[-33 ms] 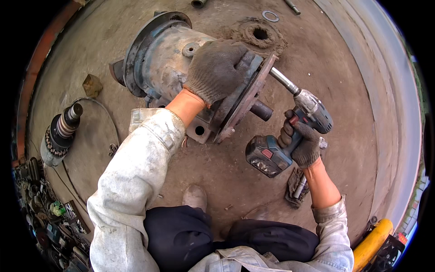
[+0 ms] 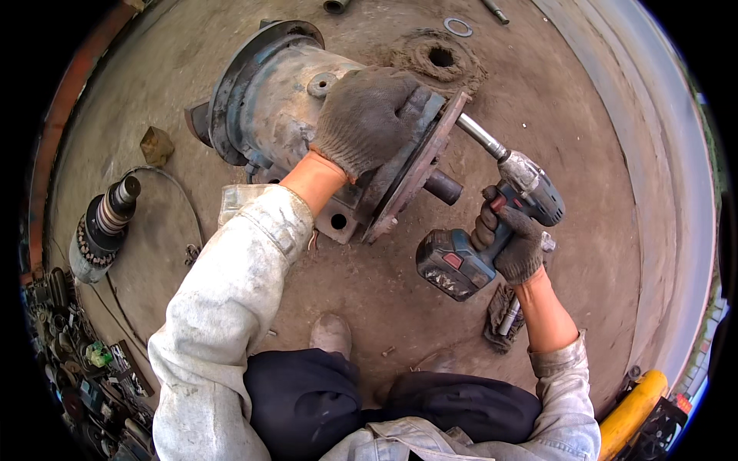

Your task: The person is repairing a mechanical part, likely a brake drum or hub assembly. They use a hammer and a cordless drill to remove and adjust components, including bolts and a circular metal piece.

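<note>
A worn electric motor (image 2: 292, 100) with grey-blue paint lies on its side on the floor, its wide flange at the left. My left hand (image 2: 369, 119), in a dark knit glove, is closed over the top of the housing beside the rusty end plate (image 2: 419, 165); its fingertips are hidden. A short shaft (image 2: 443, 187) sticks out of that plate. My right hand (image 2: 513, 234), also gloved, is wrapped round the handle of a cordless impact wrench (image 2: 532, 184). The wrench's long socket (image 2: 483, 137) points at the plate's upper edge, where its tip meets the plate.
A wound rotor (image 2: 104, 227) stands at the left near a small box (image 2: 157, 146). Metal parts (image 2: 84, 384) are heaped at the lower left. A flat ring (image 2: 458, 28) and a dirt-ringed hole (image 2: 440, 57) lie beyond the motor. A rag with a tool (image 2: 505, 316) is below the wrench.
</note>
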`<state>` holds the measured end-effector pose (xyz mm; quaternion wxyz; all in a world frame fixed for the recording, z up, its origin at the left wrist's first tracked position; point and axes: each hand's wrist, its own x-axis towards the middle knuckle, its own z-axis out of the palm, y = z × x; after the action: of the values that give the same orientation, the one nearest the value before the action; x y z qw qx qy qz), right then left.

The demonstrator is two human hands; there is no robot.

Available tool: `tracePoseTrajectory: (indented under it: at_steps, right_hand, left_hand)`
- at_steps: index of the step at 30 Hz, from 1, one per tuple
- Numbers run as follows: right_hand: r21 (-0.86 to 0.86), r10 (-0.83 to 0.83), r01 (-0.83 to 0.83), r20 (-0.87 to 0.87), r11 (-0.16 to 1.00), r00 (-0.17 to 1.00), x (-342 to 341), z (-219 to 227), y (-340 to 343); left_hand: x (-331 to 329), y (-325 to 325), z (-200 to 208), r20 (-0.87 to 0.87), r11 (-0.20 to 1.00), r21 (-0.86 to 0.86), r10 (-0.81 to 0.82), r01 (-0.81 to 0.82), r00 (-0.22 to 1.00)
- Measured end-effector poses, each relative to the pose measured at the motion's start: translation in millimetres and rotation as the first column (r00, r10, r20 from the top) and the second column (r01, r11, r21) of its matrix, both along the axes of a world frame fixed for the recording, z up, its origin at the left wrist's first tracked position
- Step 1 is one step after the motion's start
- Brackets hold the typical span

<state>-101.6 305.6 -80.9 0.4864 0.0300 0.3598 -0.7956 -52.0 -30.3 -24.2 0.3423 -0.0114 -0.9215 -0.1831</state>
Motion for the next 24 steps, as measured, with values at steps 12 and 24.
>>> tracePoseTrajectory:
  at_steps: [12,24]
  right_hand:
    - [0.100,0.071,-0.083,0.113,0.992,0.991,-4.4,-7.5,21.0]
    - [0.463,0.156,-0.250,0.231,0.850,0.960,-30.0,-53.6,70.1]
  left_hand:
    - [-6.4,-96.2,47.1,-0.047,0.937,0.348,0.007,0.010,0.999]
    - [365.7,-236.1,-3.9,0.291,-0.032,0.825,0.880,-0.565,0.375]
